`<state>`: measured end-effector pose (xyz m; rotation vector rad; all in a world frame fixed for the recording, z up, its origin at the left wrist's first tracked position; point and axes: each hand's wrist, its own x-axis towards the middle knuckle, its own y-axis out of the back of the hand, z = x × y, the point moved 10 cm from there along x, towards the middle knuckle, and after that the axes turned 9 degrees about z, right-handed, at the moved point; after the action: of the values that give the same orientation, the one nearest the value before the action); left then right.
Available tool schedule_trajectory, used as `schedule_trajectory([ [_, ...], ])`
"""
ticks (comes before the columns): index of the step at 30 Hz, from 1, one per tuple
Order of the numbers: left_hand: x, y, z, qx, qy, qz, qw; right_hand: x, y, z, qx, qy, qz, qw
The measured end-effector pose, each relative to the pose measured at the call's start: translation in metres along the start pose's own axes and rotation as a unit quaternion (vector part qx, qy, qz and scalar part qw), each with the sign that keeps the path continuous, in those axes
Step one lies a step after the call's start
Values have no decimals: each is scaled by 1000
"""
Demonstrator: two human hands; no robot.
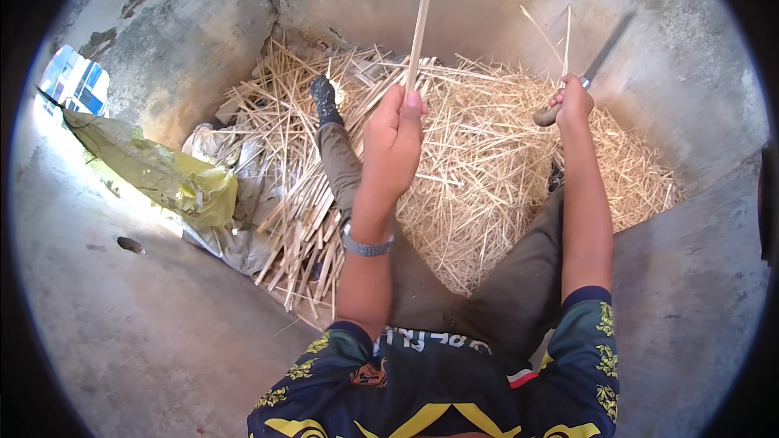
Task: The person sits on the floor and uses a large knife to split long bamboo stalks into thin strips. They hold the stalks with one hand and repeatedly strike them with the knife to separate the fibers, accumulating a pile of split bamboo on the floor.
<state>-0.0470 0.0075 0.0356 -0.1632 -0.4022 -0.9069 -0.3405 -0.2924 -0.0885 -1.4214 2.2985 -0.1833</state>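
My left hand (393, 142) is closed around the lower end of a long, pale bamboo strip (423, 20), which points up and away from me. My right hand (574, 103) grips a knife by its brown wooden handle (545, 118). The knife's long, narrow blade (610, 47) slants up to the right, apart from the strip. Beside the same hand, a thin pale sliver (568, 36) stands up from the fingers, and another leans to its left. Whether the fingers pinch these slivers or they hang on the knife, I cannot make out.
Curly shavings (487, 170) are heaped between my legs, against the concrete wall (503, 0). To the left, many split strips (296, 219) lie loose around my outstretched left leg. A yellowish plastic sack (191, 191) lies at the left, near a hole (130, 245) in the concrete.
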Motion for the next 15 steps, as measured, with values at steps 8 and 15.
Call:
schedule_trajectory([
  [8, -37, -64, -81, -130, 171, -54, 975, -127, -36, -84, -386, 538, -75, 746],
  [15, -65, -85, -80, -197, 305, -104, 926, -172, -61, -68, -319, 752, -174, 550],
])
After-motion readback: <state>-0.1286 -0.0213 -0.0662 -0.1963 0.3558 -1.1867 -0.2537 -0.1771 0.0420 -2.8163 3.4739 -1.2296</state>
